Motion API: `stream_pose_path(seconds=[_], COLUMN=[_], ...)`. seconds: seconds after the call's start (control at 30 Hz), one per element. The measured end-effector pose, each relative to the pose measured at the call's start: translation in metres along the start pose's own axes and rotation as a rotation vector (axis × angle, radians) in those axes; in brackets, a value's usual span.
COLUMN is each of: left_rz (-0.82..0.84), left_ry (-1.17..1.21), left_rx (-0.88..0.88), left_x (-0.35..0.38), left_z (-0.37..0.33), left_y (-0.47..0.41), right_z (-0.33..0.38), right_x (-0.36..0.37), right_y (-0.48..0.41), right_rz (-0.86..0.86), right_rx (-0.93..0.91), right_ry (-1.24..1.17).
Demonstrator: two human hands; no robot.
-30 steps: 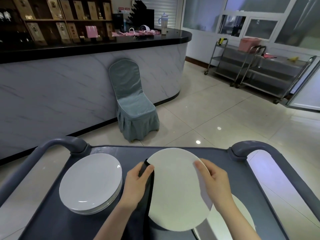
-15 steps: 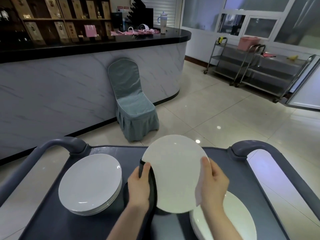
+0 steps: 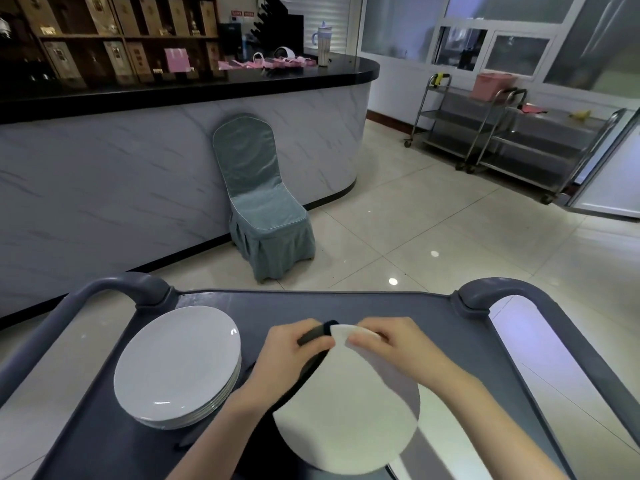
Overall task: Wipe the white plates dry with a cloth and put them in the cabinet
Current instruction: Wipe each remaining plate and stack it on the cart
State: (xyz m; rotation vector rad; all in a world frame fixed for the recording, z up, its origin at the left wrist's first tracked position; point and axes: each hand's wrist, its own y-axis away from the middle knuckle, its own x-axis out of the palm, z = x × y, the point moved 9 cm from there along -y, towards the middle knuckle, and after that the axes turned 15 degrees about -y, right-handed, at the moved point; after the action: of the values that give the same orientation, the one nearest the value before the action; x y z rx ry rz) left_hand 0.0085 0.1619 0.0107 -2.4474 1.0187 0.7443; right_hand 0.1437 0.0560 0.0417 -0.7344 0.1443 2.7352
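I hold one white plate [image 3: 349, 410] tilted above the grey cart top [image 3: 277, 306], its underside turned towards me. My left hand [image 3: 291, 348] pinches a dark cloth [image 3: 313, 336] against the plate's far left rim. My right hand [image 3: 388, 344] grips the far rim right beside it, so both hands almost touch at the top of the plate. A stack of several white plates [image 3: 178, 365] rests on the cart's left side. Whatever lies on the cart under the held plate is hidden.
The cart has raised grey handles at left [image 3: 114, 289] and right [image 3: 502, 289]. Beyond it stand a covered teal chair [image 3: 259, 202] against a marble-fronted counter [image 3: 104, 188], steel trolleys [image 3: 502, 133] at far right, and an open white door [image 3: 609, 174].
The plate has come down and tipped back towards me. Both hands slid from the plate's sides up to its far rim and now meet there; the right-hand plate stack is no longer visible.
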Motion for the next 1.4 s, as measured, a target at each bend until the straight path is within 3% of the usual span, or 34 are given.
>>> stream_pose_path(seconds=[0.07,0.13,0.23,0.33,0.4,0.47,0.57,0.67,0.77,0.83,0.9,0.97,1.07,1.13,1.2,1.27,1.4], left_rz=[0.026,-0.006,-0.21,-0.368,-0.427,-0.435,-0.393,-0.189,0.042,0.075,0.006,-0.151,-0.308,-0.378,-0.425,-0.418,-0.236], left_ry=[-0.018,0.033,0.184,0.494,0.479,0.396,0.224,0.031,-0.07,-0.08,-0.005,0.102,0.526,0.633,0.586,0.498,0.164], left_rx=[0.009,-0.046,-0.282,-0.601,-0.691,-0.657,-0.458,-0.162,0.029,0.038,-0.035,-0.202,-0.557,-0.695,-0.699,-0.622,-0.287], left_x=[0.006,0.004,-0.004,0.016,0.018,0.007,-0.023,-0.027,-0.006,0.0,-0.003,-0.008,0.012,0.021,0.012,-0.006,-0.032], left_z=[-0.002,0.006,0.038,0.063,0.067,0.067,0.052,0.016,-0.011,-0.013,-0.003,0.022,0.058,0.067,0.069,0.067,0.034], left_y=[0.002,0.007,0.025,0.049,0.054,0.048,0.032,0.009,-0.003,-0.003,0.002,0.016,0.042,0.051,0.05,0.045,0.018], right_z=[0.002,0.002,-0.014,-0.042,-0.057,-0.063,-0.043,-0.016,0.004,0.009,0.011,0.004,-0.022,-0.036,-0.04,-0.03,0.0], right_x=[0.009,0.004,-0.019,-0.014,0.005,0.007,-0.011,-0.02,0.0,0.005,-0.004,-0.019,-0.021,-0.006,-0.003,-0.01,-0.023], right_y=[0.001,0.008,0.024,0.049,0.057,0.057,0.042,0.019,0.005,0.005,0.011,0.02,0.04,0.049,0.046,0.036,0.013], right_rz=[0.004,-0.096,-0.436,-0.828,-0.934,-0.855,-0.545,-0.258,-0.026,-0.036,-0.135,-0.329,-0.735,-0.878,-0.803,-0.6,-0.234], right_rx=[-0.029,-0.061,-0.014,0.131,0.205,0.225,0.115,0.031,-0.002,-0.031,-0.07,-0.045,0.061,0.127,0.156,0.129,0.04], right_ry=[0.001,-0.092,-0.35,-0.778,-0.998,-0.902,-0.624,-0.395,-0.126,-0.094,-0.152,-0.316,-0.73,-0.912,-0.821,-0.664,-0.369])
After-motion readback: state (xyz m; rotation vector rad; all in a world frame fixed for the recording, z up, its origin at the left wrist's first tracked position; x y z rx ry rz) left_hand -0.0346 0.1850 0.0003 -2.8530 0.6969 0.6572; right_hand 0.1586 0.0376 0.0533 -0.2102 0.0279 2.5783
